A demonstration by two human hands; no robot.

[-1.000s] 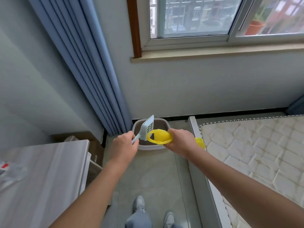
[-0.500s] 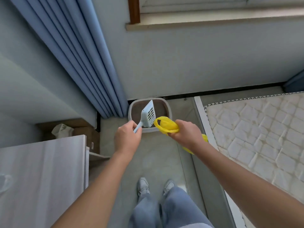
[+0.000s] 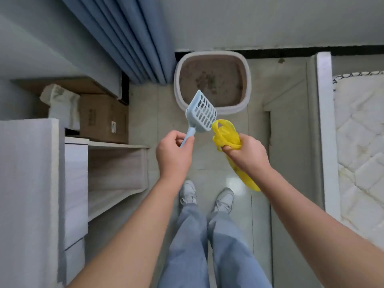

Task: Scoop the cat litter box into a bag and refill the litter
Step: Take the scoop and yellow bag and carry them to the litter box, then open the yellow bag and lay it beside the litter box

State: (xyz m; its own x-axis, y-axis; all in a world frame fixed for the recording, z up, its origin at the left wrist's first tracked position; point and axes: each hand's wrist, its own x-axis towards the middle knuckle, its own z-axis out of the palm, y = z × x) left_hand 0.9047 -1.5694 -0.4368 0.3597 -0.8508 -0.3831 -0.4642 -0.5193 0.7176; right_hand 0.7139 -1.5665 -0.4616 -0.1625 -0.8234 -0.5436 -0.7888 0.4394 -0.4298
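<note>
While nothing's been scooped yet, step: approach, kit carried, digging not begun
Litter box [image 3: 247, 80]: oval, pale plastic rim, grainy brown litter, dark clumps; parked at the far edge of the floor [image 3: 149, 113]
Left hand [image 3: 173, 150]: grip clenched on the scoop [image 3: 202, 113] handle, pale blue slotted plastic
Right hand [image 3: 247, 152]: grip bunched round the yellow bag [image 3: 225, 133], thin crinkly film
Next: bag likely needs opening, crouch called for

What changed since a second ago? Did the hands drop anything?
The view tipped down: the window went out of sight and the whole litter box shows. The yellow bag, held open as a ring a second ago, is now bunched up. Nothing was dropped: the left hand still holds the scoop, the right hand the bag.
</note>
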